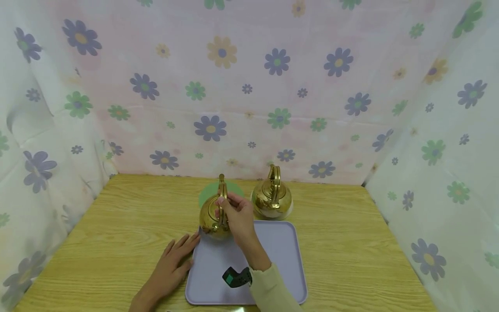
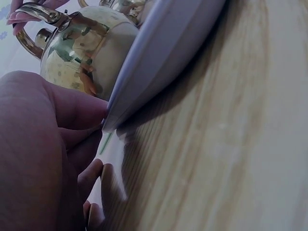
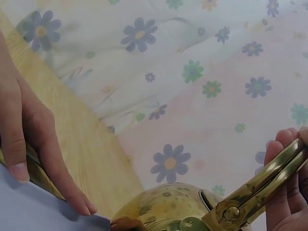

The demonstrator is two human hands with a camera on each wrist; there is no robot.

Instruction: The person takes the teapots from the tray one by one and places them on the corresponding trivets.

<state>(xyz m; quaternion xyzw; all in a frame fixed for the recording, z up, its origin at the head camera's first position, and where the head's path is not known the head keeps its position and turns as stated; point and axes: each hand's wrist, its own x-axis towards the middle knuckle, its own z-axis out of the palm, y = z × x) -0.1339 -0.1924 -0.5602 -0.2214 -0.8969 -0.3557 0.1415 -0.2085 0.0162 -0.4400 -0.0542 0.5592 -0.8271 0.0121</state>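
My right hand (image 1: pixel 240 216) grips the upright handle of a shiny gold kettle (image 1: pixel 212 219). The kettle is over the far left corner of a pale lavender tray (image 1: pixel 278 260); whether its base touches the tray I cannot tell. In the right wrist view, fingers curl round the kettle's handle (image 3: pixel 262 185). My left hand (image 1: pixel 171 264) lies beside the tray's left edge, its fingers extended and fingertips touching the rim (image 2: pixel 144 62). Another gold kettle (image 1: pixel 273 199), its handle raised, stands behind the tray to the right, on a pale round mat (image 1: pixel 289 212).
A green round mat (image 1: pixel 206 190) lies on the wood-grain table (image 1: pixel 347 242) behind the held kettle. Flower-patterned cloth (image 1: pixel 249 104) hangs along the back and both sides. A black band with a small device (image 1: pixel 235 277) is at my right wrist.
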